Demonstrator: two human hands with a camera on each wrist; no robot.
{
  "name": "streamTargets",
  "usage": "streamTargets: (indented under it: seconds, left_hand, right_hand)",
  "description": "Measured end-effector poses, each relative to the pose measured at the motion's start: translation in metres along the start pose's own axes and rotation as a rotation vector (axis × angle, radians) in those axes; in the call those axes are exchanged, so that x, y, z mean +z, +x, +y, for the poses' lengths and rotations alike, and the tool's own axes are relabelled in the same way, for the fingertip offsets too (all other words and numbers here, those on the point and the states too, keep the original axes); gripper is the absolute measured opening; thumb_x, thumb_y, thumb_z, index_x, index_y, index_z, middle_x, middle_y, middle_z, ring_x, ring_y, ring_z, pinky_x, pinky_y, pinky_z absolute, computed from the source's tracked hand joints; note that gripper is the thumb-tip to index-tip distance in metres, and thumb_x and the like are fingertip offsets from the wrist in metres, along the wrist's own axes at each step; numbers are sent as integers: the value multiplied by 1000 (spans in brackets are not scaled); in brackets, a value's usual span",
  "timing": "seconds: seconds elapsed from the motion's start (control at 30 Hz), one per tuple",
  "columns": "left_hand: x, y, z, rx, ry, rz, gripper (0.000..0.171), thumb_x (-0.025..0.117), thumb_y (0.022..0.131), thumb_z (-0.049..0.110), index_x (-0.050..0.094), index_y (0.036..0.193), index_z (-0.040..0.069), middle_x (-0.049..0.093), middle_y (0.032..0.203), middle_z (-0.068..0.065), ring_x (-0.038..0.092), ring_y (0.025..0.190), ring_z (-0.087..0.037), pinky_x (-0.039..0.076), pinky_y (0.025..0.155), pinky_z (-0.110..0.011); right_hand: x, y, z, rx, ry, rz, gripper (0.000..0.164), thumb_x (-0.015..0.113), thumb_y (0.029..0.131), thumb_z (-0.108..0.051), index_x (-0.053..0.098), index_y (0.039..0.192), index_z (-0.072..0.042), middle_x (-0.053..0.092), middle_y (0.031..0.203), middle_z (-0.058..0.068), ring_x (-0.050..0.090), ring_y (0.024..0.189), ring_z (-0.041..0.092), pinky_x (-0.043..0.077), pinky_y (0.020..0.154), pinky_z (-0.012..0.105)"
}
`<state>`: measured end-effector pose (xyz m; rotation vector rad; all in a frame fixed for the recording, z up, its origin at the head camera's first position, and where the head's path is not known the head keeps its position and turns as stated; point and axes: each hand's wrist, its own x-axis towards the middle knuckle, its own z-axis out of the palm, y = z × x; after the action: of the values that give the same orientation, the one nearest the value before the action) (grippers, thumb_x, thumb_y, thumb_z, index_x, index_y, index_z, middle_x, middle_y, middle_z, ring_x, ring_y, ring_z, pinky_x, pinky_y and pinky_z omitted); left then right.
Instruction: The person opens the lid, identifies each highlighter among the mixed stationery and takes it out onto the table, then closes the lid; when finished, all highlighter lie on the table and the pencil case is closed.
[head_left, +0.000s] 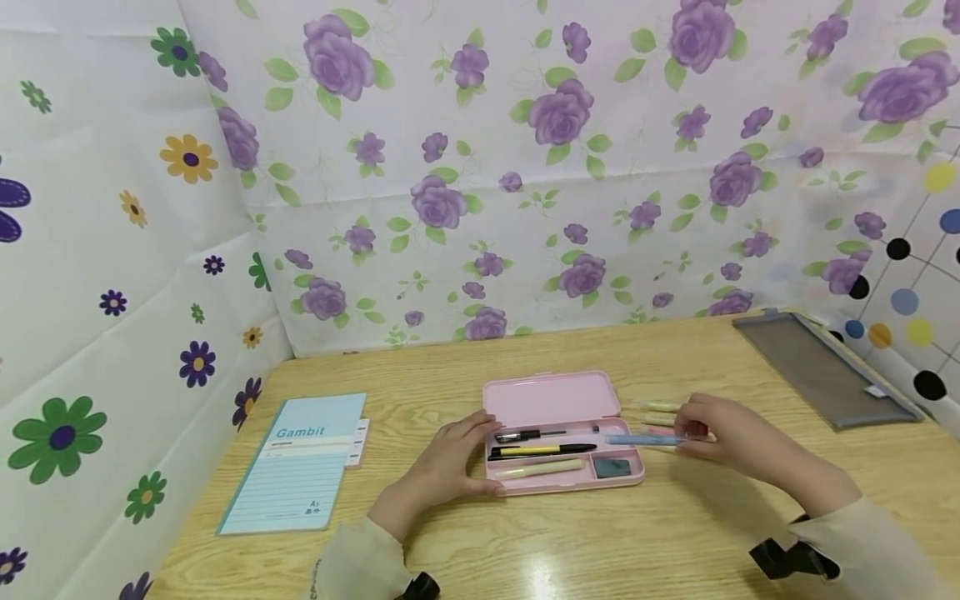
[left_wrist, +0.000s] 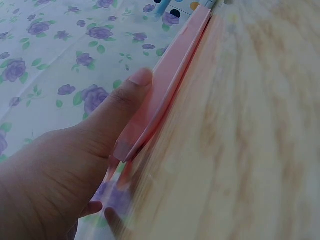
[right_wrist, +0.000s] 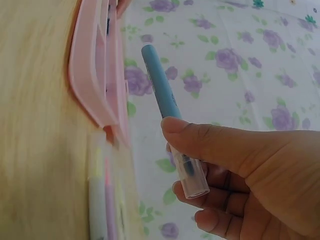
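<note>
A pink pencil case (head_left: 551,398) lies with its lid back on the table. In it are a black pen (head_left: 525,435), a yellow-and-black pen (head_left: 542,451), a pale cream marker (head_left: 542,469) and a dark eraser (head_left: 612,467). My left hand (head_left: 446,457) grips the case's left end, thumb (left_wrist: 135,87) along its near side. Between thumb and fingers my right hand (head_left: 720,433) pinches a blue highlighter (right_wrist: 162,85) by its clear-capped end. The barrel points left, over the right end of the case.
Several pastel markers (head_left: 660,407) lie right of the case, partly behind the right hand. A light blue notebook (head_left: 300,467) lies at the left, with a white tabbed sheet (head_left: 358,442) partly under it. A grey pouch (head_left: 825,362) lies far right, near the patterned cloth (head_left: 525,208).
</note>
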<state>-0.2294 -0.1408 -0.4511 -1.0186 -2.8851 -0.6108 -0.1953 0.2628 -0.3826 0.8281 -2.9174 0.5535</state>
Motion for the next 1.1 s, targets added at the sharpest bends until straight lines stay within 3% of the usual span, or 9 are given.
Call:
streamTargets:
  seconds: [0.3,0.57,0.9,1.1]
  left_hand:
    - [2,1,0,0,-2,-3,89,74,73,58,42,145,18,37,154,-5,35,143,-26,31,114,-53]
    - [2,1,0,-1,-7,-2,90,73,73,60,41,146,19,36,154,-5,34,143,-26,30,115,-53]
    - [2,0,-2,-13,-5,-1,92,72,72,63,41,146,20,36,155,-4,34,143,-26,30,116,-52]
    - [1,0,-1,-8,-18,5,90,73,72,61,42,145,19,37,154,-4,35,142,-26,30,115,-52]
  right_hand:
    - [12,-22,23,41,-9,62,17,77,80,-22,60,81,-25,48,77,-15,40,67,-8,40,56,19]
    - [23,-36,41,-1,-64,180,23,80,75,-19,59,79,-26,47,76,-20,41,69,-10,42,56,20]
    - [30,-43,53,53,-24,125,20,79,77,-22,60,79,-26,50,77,-19,42,69,-10,44,57,19]
    - [35,-45,56,40,-10,131,21,79,77,-22,59,78,-26,48,76,-18,41,68,-10,42,56,19]
